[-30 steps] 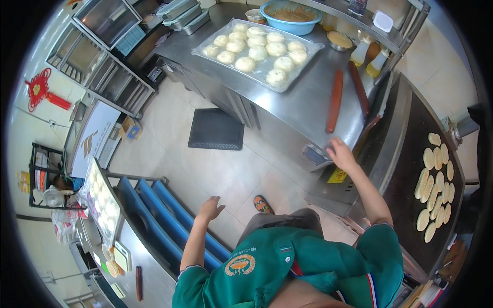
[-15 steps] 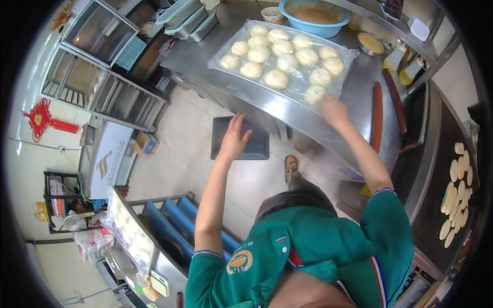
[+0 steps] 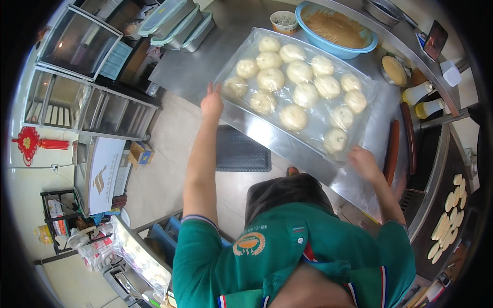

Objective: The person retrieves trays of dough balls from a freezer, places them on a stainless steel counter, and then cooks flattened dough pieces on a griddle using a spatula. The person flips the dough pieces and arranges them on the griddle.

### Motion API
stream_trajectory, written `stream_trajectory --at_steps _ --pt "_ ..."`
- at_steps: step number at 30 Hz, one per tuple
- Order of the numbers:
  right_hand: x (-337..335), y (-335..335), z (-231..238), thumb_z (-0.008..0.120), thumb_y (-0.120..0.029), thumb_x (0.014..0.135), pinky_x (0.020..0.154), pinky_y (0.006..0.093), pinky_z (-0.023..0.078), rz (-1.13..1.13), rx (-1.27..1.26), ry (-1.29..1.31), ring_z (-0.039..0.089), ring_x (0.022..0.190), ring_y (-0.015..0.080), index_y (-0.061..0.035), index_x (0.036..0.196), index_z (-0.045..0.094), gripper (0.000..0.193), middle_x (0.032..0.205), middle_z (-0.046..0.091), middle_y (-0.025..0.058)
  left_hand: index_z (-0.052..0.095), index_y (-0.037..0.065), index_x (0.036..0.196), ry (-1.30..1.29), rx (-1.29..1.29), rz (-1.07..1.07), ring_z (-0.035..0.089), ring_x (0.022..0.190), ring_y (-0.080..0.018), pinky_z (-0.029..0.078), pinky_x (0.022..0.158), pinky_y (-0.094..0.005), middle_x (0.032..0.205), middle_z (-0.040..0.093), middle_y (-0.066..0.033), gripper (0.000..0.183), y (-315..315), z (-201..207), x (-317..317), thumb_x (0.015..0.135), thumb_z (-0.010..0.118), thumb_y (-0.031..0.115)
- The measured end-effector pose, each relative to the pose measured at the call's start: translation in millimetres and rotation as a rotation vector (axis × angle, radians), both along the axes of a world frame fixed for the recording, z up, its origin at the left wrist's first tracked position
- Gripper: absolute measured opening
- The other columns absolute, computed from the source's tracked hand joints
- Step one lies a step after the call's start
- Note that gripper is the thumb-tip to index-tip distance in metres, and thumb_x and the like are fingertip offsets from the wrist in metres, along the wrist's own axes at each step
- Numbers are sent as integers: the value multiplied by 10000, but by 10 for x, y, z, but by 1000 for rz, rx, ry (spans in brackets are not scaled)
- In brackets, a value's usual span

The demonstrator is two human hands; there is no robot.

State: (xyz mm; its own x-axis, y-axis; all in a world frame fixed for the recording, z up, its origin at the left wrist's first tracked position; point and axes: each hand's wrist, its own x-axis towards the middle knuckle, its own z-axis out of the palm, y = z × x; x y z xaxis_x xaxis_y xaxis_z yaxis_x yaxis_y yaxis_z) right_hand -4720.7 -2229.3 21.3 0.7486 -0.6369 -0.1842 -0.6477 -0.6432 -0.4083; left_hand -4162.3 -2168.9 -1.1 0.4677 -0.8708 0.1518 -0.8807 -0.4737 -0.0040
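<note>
A metal tray (image 3: 321, 141) of round, pale dough buns (image 3: 299, 72) lies on the steel counter under clear plastic film. My left hand (image 3: 211, 105) is at the tray's left corner, with fingers stretched out and apart, at or against the rim. At the near right corner, my right hand (image 3: 363, 161) has its fingers closed on the tray's edge and film; its fingertips are partly hidden. Closest to that hand is a bun with dark specks (image 3: 335, 140).
Behind the tray are a blue basin (image 3: 336, 50) of brown paste and a paper tub (image 3: 284, 23). Two brown rods (image 3: 392, 154) and squeeze bottles (image 3: 417, 93) lie right, before a griddle (image 3: 429, 215) with flat breads. Another film-covered tray (image 3: 138, 251) is at lower left.
My left hand has moved from above the floor mat up to the tray's left corner. My right hand stays at the near right corner. The whole view has shifted closer to the counter.
</note>
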Motion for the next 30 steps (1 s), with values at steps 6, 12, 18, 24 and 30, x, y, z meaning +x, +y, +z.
stream_trajectory --at_steps 6,12,18,24,30 --pt "-95 -306 101 546 -85 949 685 291 516 -783 207 -596 652 798 210 -8 968 621 109 963 664 98 619 55 1030 677 -490 72 682 827 -320 527 685 -369 1017 693 -164 138 -592 374 238 920 545 97" --pt "413 -600 788 504 -157 1006 797 293 524 -1048 -641 -1348 605 897 160 -5 1065 565 173 999 619 82 566 24 964 717 -894 -460 632 733 -311 497 670 -371 852 643 -158 62 -619 1751 329 940 515 51" --pt "1890 41 1243 669 -129 860 846 371 511 -396 -1175 -175 640 993 338 -44 1486 290 736 1119 627 232 592 -6 1018 28 -1038 -588 614 794 -325 504 700 -371 923 604 -169 273 999 1952 2116 756 539 -60" --pt "4543 411 652 491 55 830 677 424 524 -278 -313 -505 693 775 305 -35 1237 621 437 929 696 217 475 -25 1286 -90 -286 -37 557 1052 -399 483 917 -459 1205 538 -219 562 3542 427 3789 730 547 -40" --pt "7379 1137 654 384 89 889 640 287 581 158 1035 -181 687 868 210 -3 1205 606 397 1079 665 83 379 10 1436 685 357 437 466 1289 -385 396 1074 -410 1406 446 -264 828 5135 -277 4080 775 759 335"
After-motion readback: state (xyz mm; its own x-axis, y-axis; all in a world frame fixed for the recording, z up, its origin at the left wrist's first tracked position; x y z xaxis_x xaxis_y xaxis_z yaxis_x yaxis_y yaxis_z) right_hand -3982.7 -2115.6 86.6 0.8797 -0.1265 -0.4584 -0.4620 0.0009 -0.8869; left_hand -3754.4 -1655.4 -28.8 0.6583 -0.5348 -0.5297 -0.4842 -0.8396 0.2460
